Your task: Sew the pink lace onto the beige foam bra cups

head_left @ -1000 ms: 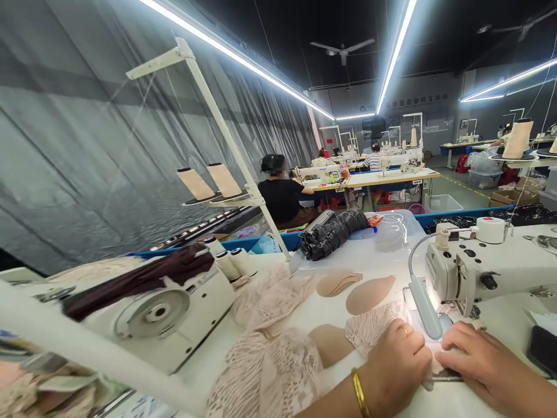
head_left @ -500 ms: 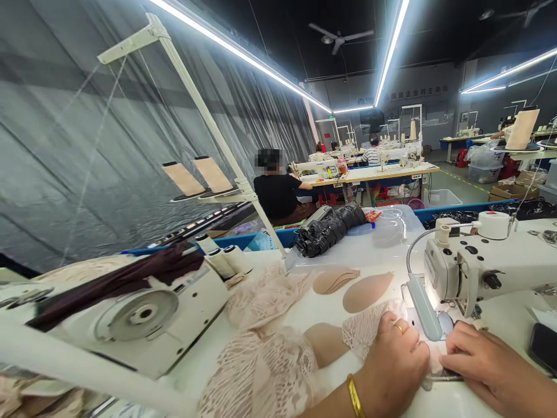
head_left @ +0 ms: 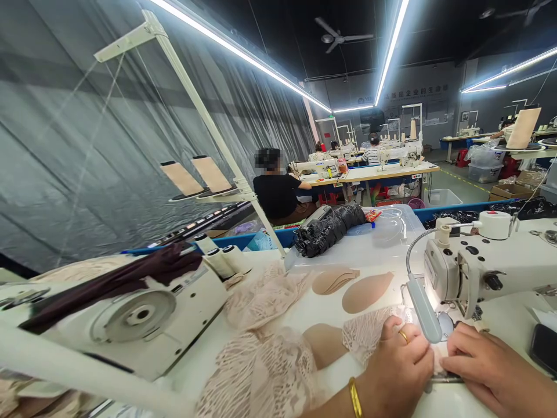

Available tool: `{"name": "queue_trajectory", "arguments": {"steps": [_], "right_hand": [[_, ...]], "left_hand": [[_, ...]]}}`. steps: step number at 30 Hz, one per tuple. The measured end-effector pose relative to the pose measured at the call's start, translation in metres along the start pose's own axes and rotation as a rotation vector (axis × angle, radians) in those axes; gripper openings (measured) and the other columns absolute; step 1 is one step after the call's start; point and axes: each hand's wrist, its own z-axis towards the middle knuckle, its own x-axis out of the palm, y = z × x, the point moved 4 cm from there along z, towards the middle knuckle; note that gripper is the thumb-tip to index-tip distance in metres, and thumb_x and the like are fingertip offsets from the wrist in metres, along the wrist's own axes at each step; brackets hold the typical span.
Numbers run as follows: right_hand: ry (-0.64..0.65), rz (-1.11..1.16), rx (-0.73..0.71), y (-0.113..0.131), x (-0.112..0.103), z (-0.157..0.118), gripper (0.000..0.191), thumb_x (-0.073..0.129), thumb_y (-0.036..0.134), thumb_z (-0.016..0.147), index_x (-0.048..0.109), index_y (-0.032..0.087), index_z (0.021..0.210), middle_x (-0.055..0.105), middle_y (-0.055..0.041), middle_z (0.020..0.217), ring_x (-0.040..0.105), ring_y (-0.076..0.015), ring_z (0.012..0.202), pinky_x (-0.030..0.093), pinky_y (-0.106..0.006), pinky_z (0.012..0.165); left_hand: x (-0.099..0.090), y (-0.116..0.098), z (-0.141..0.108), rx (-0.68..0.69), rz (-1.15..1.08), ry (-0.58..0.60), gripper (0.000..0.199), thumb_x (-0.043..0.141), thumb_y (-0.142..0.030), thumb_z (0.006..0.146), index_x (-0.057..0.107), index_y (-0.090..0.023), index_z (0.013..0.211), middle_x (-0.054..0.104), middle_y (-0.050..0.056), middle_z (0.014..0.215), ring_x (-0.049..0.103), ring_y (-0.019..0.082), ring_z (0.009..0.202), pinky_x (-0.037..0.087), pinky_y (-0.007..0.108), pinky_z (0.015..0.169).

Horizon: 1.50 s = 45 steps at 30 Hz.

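Observation:
My left hand [head_left: 400, 360], with a ring and a gold bangle, has its fingers curled onto a pale pink lace piece [head_left: 363, 334] on the sewing table. Close by on the right, my right hand [head_left: 483, 357] is closed on the near edge of the same fabric, thumb and forefinger together. Both hands are just below the head of a white sewing machine [head_left: 483, 267]. A grey gooseneck lamp [head_left: 424, 310] lights the spot and hides part of the fabric and the needle area. Beige oval pads [head_left: 368, 292] lie just beyond my left hand.
More lace fabric [head_left: 256, 374] spreads to the left, near a second machine [head_left: 143, 319] with dark cloth on it. A thread stand [head_left: 204, 110] rises there. Behind are a black plastic bundle [head_left: 331, 229], a clear lid [head_left: 395, 232] and a seated person [head_left: 278, 191]. A dark phone-like object [head_left: 543, 345] lies right.
My left hand has shifted slightly right, nearer my right hand, and its forefinger has lifted a little. My right hand stays almost in place.

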Motion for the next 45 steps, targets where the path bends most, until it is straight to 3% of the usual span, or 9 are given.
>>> {"name": "queue_trajectory", "arguments": {"steps": [5,11,17,23,27,30,39,43,45], "right_hand": [[0.029,0.004,-0.002,-0.001,0.001,0.000,0.036,0.045,0.006,0.103,0.066,0.030,0.119,0.066,-0.0050,0.113,0.063,-0.0267,0.103,0.053,-0.040,0.086],[0.031,0.035,0.009,-0.002,0.001,-0.001,0.037,0.044,0.004,0.103,0.065,0.030,0.119,0.066,-0.0052,0.113,0.063,-0.0271,0.105,0.055,-0.042,0.087],[0.029,0.046,0.016,-0.005,0.002,0.000,0.042,0.049,0.003,0.099,0.067,0.031,0.125,0.068,-0.0053,0.116,0.063,-0.0272,0.107,0.056,-0.043,0.090],[-0.087,0.020,0.001,-0.008,0.003,0.001,0.039,0.052,0.005,0.097,0.071,0.032,0.118,0.071,-0.0031,0.108,0.067,-0.0252,0.099,0.057,-0.037,0.083],[-0.231,-0.061,-0.015,-0.015,0.004,0.001,0.039,0.052,0.008,0.097,0.072,0.031,0.121,0.073,-0.0036,0.103,0.070,-0.0234,0.085,0.054,-0.032,0.070],[-0.287,-0.089,0.000,-0.020,0.006,0.002,0.036,0.050,0.011,0.100,0.072,0.032,0.120,0.074,-0.0035,0.100,0.071,-0.0220,0.077,0.054,-0.031,0.066],[-0.198,-0.084,0.089,-0.031,0.009,0.007,0.033,0.040,0.018,0.109,0.066,0.034,0.123,0.074,-0.0034,0.105,0.076,-0.0256,0.093,0.059,-0.035,0.071],[-0.218,-0.058,0.105,-0.034,0.011,0.006,0.026,0.045,0.021,0.109,0.068,0.032,0.111,0.073,-0.0031,0.099,0.075,-0.0249,0.088,0.059,-0.034,0.072],[-0.220,-0.071,0.093,-0.035,0.011,0.006,0.029,0.047,0.018,0.107,0.068,0.033,0.119,0.073,-0.0026,0.100,0.074,-0.0242,0.087,0.058,-0.033,0.070]], "left_hand": [[0.006,0.000,-0.003,0.042,0.016,-0.011,0.007,0.061,-0.014,0.096,0.064,-0.018,0.090,0.071,0.000,0.087,0.059,0.020,0.086,0.029,0.046,0.104],[0.012,-0.001,-0.006,0.045,0.059,0.094,0.007,0.062,-0.017,0.094,0.060,-0.019,0.087,0.062,0.000,0.078,0.051,0.019,0.072,0.032,0.048,0.100],[0.011,-0.002,-0.007,0.035,0.033,0.054,0.007,0.062,-0.017,0.097,0.063,-0.017,0.090,0.067,0.001,0.082,0.052,0.018,0.075,0.033,0.046,0.096],[0.014,0.005,-0.005,-0.017,-0.028,0.125,0.012,0.062,-0.018,0.100,0.058,-0.017,0.089,0.067,-0.001,0.083,0.055,0.017,0.080,0.032,0.046,0.095],[0.020,0.016,0.003,0.052,-0.038,0.190,0.011,0.066,-0.017,0.096,0.059,-0.017,0.087,0.071,0.001,0.094,0.060,0.018,0.086,0.035,0.048,0.097],[0.026,0.025,0.012,0.079,0.002,0.234,0.018,0.068,-0.017,0.095,0.057,-0.018,0.081,0.067,0.001,0.087,0.059,0.019,0.083,0.037,0.046,0.091],[0.028,0.040,0.022,0.067,-0.083,0.226,0.015,0.065,-0.019,0.101,0.057,-0.020,0.088,0.072,-0.002,0.095,0.060,0.020,0.090,0.036,0.047,0.095],[0.030,0.042,0.023,0.079,-0.064,0.236,0.009,0.068,-0.017,0.098,0.062,-0.020,0.093,0.074,-0.002,0.100,0.062,0.021,0.097,0.036,0.047,0.097],[0.030,0.042,0.023,0.083,-0.053,0.205,0.009,0.067,-0.016,0.098,0.062,-0.020,0.092,0.073,-0.002,0.100,0.062,0.021,0.099,0.036,0.048,0.101]]}}
